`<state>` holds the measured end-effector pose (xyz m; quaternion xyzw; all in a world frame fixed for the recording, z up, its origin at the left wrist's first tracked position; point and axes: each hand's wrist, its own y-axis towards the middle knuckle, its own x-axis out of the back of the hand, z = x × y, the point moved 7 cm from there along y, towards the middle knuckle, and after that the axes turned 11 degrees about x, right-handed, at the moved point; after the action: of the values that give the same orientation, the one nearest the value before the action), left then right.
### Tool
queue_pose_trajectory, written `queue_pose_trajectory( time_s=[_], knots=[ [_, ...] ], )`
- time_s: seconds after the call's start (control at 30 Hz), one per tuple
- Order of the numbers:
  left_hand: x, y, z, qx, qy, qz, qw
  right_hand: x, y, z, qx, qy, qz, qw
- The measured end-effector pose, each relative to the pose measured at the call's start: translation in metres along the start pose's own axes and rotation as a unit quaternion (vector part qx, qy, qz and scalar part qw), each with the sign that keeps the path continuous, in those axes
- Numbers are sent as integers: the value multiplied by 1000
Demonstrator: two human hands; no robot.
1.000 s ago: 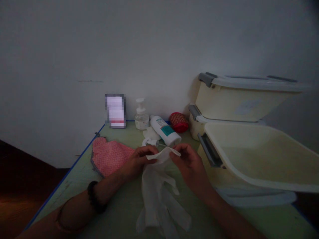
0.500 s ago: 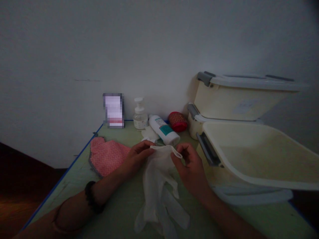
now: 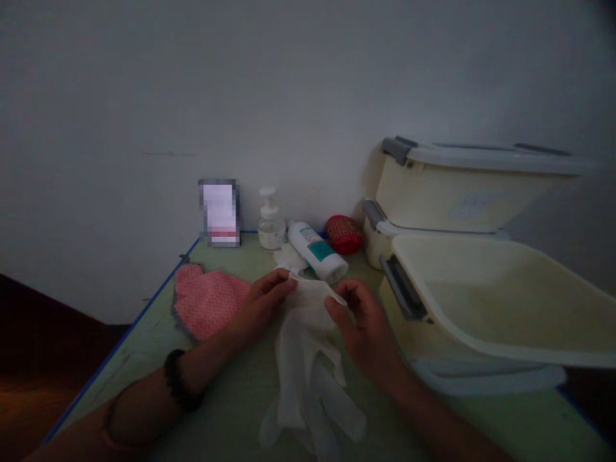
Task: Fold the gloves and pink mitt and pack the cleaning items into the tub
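A thin white disposable glove (image 3: 301,359) hangs down over the pale green table (image 3: 231,410), fingers toward me. My left hand (image 3: 262,305) pinches the left side of its cuff, and my right hand (image 3: 359,321) pinches the right side. Both hands are closed on the cuff and hold it just above the table. A dark bracelet circles my left wrist.
A pink cloth (image 3: 206,301) lies left of my hands. At the wall stand a pump bottle (image 3: 270,221), a lying white bottle (image 3: 317,251), a red item (image 3: 343,235) and a small blurred box (image 3: 219,213). Cream storage bins (image 3: 481,192) and an open bin (image 3: 500,301) fill the right.
The glove cuff has come down slightly and my hands have drawn a little closer together; the cuff's edge no longer stands up between them.
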<state>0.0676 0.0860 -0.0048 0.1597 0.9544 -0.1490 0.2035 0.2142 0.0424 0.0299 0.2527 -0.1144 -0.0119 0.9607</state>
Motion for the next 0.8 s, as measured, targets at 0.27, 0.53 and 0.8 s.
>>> queue_pose_trajectory(
  time_s=[0.27,0.53,0.8],
  knots=[
    [3,2,-2,-18,-22,6,1000,1,0,5,22,-4,-9,1000],
    [-3,-2,-5,-49,39,54,997,1,1,4,28,-10,-10,999],
    [2,-4,-9,-54,66,-20,996,0,0,6,35,-9,-3,999]
  ],
)
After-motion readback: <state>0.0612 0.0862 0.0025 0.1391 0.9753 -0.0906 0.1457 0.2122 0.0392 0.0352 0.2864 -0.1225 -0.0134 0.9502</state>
